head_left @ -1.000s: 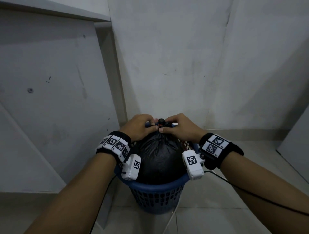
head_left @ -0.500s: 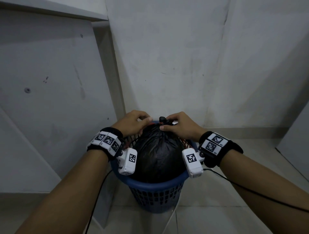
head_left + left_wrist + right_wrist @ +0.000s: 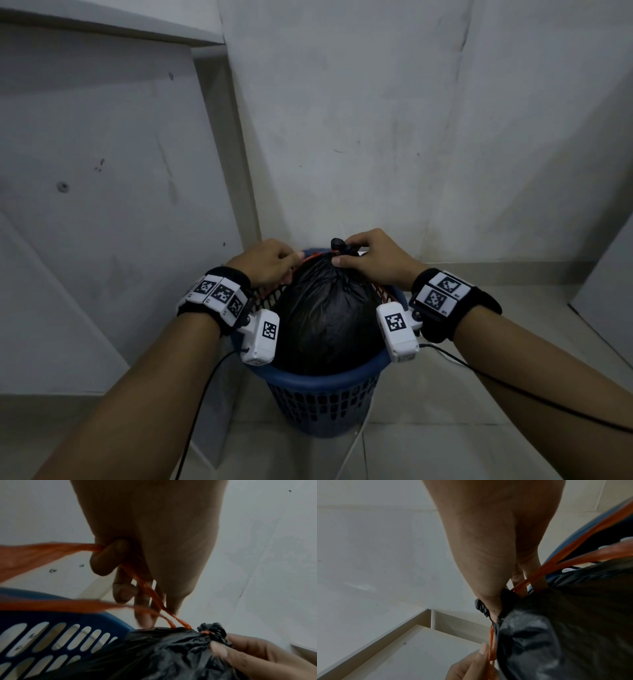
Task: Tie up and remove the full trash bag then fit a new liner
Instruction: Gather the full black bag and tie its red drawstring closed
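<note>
A full black trash bag [image 3: 325, 315] bulges out of a blue slotted basket [image 3: 322, 404] on the floor in a wall corner. Its top is gathered into a small bunched neck [image 3: 338, 244]. My right hand [image 3: 342, 255] pinches that neck, thumb on the near side [image 3: 219, 650]. My left hand [image 3: 291, 261] sits left of the neck over the basket rim. Its fingers [image 3: 109, 559] curl round the orange drawstring [image 3: 147, 589], which runs taut down into the bag's neck [image 3: 211, 630]. In the right wrist view the drawstring [image 3: 573, 562] crosses above the bag [image 3: 565, 635].
Grey walls close in behind and to the left of the basket. A pale tiled floor [image 3: 479, 411] spreads to the right and front. A thin white cable [image 3: 356, 442] lies on the floor by the basket's base. Black cables hang from both wrist cameras.
My left hand has slid leftward away from the bag's neck, drawing the orange drawstring out taut. My right hand has stayed pinched at the neck.
</note>
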